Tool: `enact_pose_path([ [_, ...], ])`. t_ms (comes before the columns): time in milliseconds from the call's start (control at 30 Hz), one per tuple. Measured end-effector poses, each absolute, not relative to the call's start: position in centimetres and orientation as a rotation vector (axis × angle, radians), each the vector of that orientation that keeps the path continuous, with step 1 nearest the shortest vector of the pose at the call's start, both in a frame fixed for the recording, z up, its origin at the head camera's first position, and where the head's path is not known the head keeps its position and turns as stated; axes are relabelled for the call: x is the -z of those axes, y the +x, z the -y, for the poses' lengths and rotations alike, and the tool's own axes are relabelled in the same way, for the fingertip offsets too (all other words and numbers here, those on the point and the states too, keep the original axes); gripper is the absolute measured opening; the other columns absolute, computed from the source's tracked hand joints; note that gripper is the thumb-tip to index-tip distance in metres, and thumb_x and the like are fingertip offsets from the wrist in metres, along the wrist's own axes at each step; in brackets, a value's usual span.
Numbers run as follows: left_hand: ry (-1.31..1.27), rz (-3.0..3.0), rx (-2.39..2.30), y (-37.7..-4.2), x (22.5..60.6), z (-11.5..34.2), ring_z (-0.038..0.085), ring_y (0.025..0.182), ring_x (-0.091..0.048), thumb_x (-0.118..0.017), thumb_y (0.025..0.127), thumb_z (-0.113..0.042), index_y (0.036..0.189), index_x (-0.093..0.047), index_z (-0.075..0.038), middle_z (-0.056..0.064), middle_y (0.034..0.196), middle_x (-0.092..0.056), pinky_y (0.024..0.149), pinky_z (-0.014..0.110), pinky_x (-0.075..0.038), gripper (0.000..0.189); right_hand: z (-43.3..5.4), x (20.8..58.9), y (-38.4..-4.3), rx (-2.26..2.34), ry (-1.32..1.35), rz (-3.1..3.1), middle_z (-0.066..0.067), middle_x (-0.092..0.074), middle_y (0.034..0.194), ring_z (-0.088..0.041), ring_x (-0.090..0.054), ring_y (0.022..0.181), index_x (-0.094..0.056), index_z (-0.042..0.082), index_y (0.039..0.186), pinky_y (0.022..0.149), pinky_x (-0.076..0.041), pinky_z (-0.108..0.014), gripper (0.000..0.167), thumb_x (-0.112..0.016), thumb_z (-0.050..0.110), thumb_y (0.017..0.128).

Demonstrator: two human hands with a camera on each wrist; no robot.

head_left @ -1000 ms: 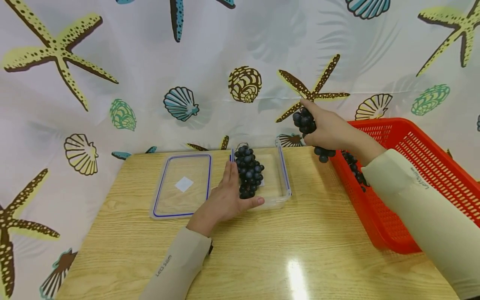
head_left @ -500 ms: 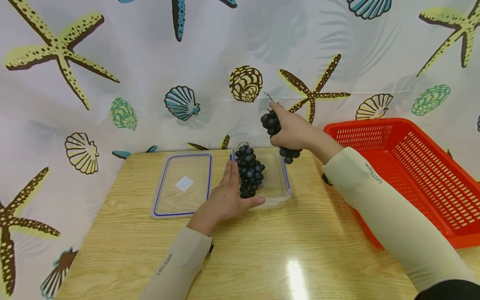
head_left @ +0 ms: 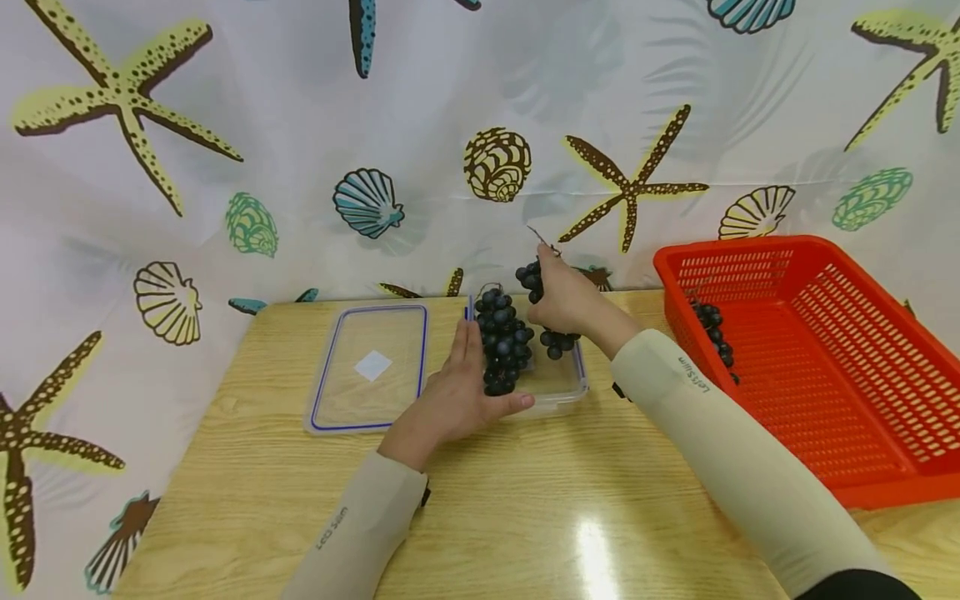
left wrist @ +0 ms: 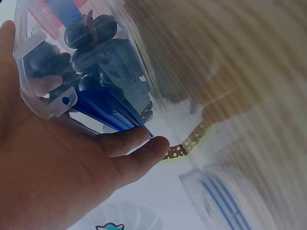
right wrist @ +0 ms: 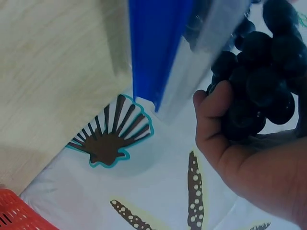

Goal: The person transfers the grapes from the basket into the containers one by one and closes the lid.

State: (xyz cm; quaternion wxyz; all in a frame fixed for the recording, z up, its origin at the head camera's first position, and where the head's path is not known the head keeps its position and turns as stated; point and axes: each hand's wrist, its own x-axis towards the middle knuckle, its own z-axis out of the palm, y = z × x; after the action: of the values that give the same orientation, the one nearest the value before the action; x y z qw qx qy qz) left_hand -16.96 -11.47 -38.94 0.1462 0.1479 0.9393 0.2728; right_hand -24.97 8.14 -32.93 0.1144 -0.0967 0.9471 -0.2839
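Observation:
My right hand (head_left: 564,298) grips a bunch of dark grapes (right wrist: 261,72) by its middle, over the right half of a clear plastic container (head_left: 555,398) with a blue rim. The bunch's thin stem sticks up past the thumb, and grapes show below the fist. A second bunch of grapes (head_left: 504,337) lies along the container's left side. My left hand (head_left: 456,398) rests against the container's left wall with fingers straight, its thumb reaching across the front. In the left wrist view, its fingertips (left wrist: 156,143) lie beside the blue edge.
A clear lid (head_left: 330,367) with a blue seal lies flat left of the container. A red perforated basket (head_left: 825,342) stands at the right, more dark grapes (head_left: 714,332) along its left wall. Behind the wooden table (head_left: 525,508) hangs a patterned cloth (head_left: 420,92).
My right hand has carried the grape bunch left from beside the basket, then lowered it over the container. My left hand keeps its place at the container.

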Motion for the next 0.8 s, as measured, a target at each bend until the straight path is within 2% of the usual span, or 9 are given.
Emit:
enact_pose_path([
  [67,0.423,-2.703,-0.784,-17.0,38.9,11.4,0.043,0.149,-0.015,-0.065,0.086,-0.071,0.159,0.016,-0.008,0.012,0.165,0.021,0.112,0.059,-0.029,0.126,-7.8,33.3,-24.8,0.784,-0.288,-2.793,-0.020,-0.011,0.166,-0.029,-0.062,0.085,0.003,0.005,0.162,0.069,-0.045,-0.039,0.099,-0.068,0.017,0.094],
  [167,0.427,-2.702,-0.778,-17.0,38.9,11.4,0.042,0.149,-0.014,-0.064,0.086,-0.072,0.159,0.017,-0.008,0.011,0.165,0.023,0.112,0.058,-0.029,0.126,-7.4,33.8,-24.5,0.694,-0.301,-2.842,-0.024,-0.007,0.165,-0.035,-0.063,0.099,0.003,0.001,0.161,0.074,-0.046,-0.041,0.098,-0.068,0.019,0.096],
  [233,0.432,-2.701,-0.777,-17.0,38.9,11.5,0.041,0.149,-0.014,-0.063,0.085,-0.073,0.159,0.017,-0.008,0.011,0.165,0.023,0.113,0.057,-0.029,0.127,-7.1,34.1,-24.4,0.653,-0.302,-2.876,-0.027,-0.008,0.164,-0.037,-0.064,0.094,0.001,0.000,0.161,0.073,-0.049,-0.043,0.096,-0.067,0.019,0.096],
  [367,0.441,-2.692,-0.792,-17.0,38.9,11.5,0.041,0.149,-0.015,-0.063,0.085,-0.074,0.159,0.017,-0.008,0.012,0.165,0.023,0.112,0.056,-0.030,0.128,-6.7,34.4,-24.3,0.570,-0.291,-2.930,-0.030,-0.012,0.163,-0.041,-0.058,0.118,-0.003,-0.001,0.161,0.085,-0.051,-0.046,0.099,-0.071,0.025,0.095],
  [433,0.445,-2.688,-0.795,-17.1,38.9,11.5,0.041,0.149,-0.016,-0.062,0.085,-0.074,0.159,0.017,-0.007,0.012,0.164,0.024,0.112,0.055,-0.031,0.127,-6.6,34.5,-24.3,0.542,-0.282,-2.935,-0.031,-0.012,0.162,-0.044,-0.051,0.127,-0.003,0.000,0.162,0.086,-0.051,-0.048,0.099,-0.071,0.028,0.095],
  [500,0.452,-2.685,-0.794,-17.1,38.9,11.6,0.040,0.150,-0.014,-0.062,0.085,-0.074,0.159,0.017,-0.007,0.010,0.163,0.027,0.112,0.054,-0.031,0.127,-6.5,34.5,-24.3,0.511,-0.283,-2.939,-0.031,-0.012,0.162,-0.046,-0.046,0.132,-0.005,0.003,0.162,0.086,-0.051,-0.049,0.095,-0.069,0.029,0.097],
  [600,0.465,-2.688,-0.790,-17.1,38.9,11.6,0.038,0.150,-0.011,-0.062,0.086,-0.074,0.158,0.017,-0.007,0.010,0.163,0.028,0.113,0.054,-0.031,0.126,-6.4,34.5,-24.2,0.462,-0.297,-2.958,-0.030,-0.017,0.162,-0.048,-0.039,0.137,-0.011,0.006,0.163,0.094,-0.048,-0.053,0.087,-0.065,0.030,0.099],
  [700,0.468,-2.689,-0.791,-17.1,38.9,11.6,0.038,0.150,-0.011,-0.062,0.086,-0.073,0.159,0.017,-0.007,0.010,0.163,0.028,0.112,0.053,-0.032,0.126,-6.5,34.6,-24.2,0.453,-0.317,-2.974,-0.028,-0.025,0.160,-0.048,-0.037,0.138,-0.019,0.009,0.163,0.102,-0.043,-0.056,0.079,-0.063,0.030,0.101],
  [800,0.470,-2.694,-0.788,-17.0,38.9,11.6,0.039,0.150,-0.015,-0.062,0.086,-0.074,0.159,0.016,-0.006,0.011,0.163,0.026,0.111,0.053,-0.034,0.126,-6.8,34.7,-24.2,0.491,-0.334,-2.989,-0.025,-0.033,0.157,-0.046,-0.038,0.138,-0.027,0.010,0.161,0.104,-0.041,-0.057,0.070,-0.061,0.025,0.101],
])
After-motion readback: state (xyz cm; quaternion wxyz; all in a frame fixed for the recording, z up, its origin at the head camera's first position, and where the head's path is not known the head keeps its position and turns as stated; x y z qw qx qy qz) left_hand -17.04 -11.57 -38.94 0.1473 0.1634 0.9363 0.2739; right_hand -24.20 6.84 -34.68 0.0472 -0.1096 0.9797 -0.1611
